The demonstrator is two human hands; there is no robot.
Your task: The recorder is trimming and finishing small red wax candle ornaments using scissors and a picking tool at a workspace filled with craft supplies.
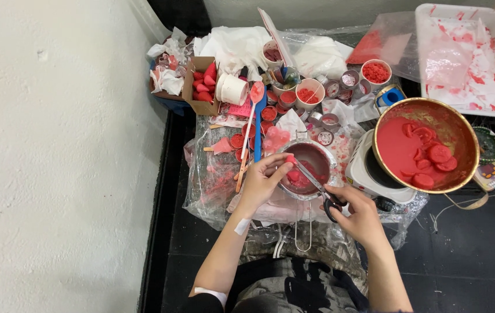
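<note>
I see a white wall on the left and a dark floor under plastic sheeting (207,191). My left hand (259,182) pinches a small red piece (290,159) at the rim of the metal pot (311,168). My right hand (359,215) has its grip closed around scissors (324,194), blades over the pot. Farther right sits a gold bowl (427,145) of red wax.

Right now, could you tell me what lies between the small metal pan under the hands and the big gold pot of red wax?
In the head view, a small white electric hotplate lies between the small metal pan and the gold pot, which sits partly on it.
</note>
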